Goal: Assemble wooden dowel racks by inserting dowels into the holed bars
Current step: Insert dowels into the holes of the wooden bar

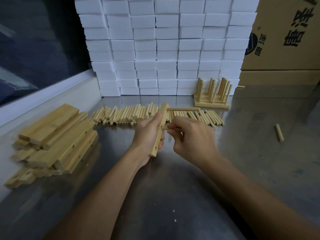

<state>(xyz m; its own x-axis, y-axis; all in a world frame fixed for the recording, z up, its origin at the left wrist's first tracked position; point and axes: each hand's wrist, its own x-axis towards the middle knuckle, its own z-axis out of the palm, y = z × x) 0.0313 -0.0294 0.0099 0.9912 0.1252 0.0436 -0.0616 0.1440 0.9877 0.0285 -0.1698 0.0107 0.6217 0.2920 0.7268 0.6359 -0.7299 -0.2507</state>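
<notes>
My left hand (149, 134) grips a holed wooden bar (160, 135), held on end above the metal table. One dowel (183, 109) sticks out sideways from a hole near the bar's top. My right hand (190, 137) holds a second dowel (164, 127), whose tip is at the bar's middle hole; most of that dowel is hidden in my fingers. An empty hole shows near the bar's lower end. A row of loose dowels (124, 115) lies on the table behind my hands.
A pile of holed bars (52, 137) lies at the left. Finished racks (212, 96) stand at the back right, before a wall of white foam blocks (164, 49). Cardboard boxes (285, 40) sit far right. A stray dowel (279, 135) lies at the right.
</notes>
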